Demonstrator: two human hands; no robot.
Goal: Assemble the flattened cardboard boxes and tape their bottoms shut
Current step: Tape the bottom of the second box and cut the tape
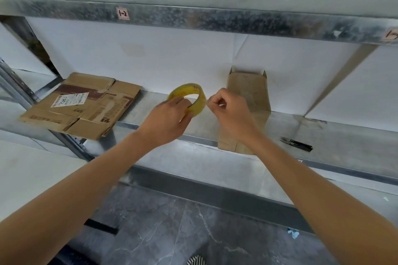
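On the shelf (344,135), found one small box (247,86) formed up just behind the right hand (228,109), bottom tape not discernible; saw flat stack (86,109) at the left end, not yet assembled. Gripped tape roll (200,104) in left hand (168,120), fingers curled through the core; pinched roll's edge with tightly curled right fingers, likely on the loose end. Judged early: taping only about to start.

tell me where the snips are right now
In the head view, the black thread snips lie on the metal shelf toward the right, a little right of the opened cardboard box and near the shelf's front edge.
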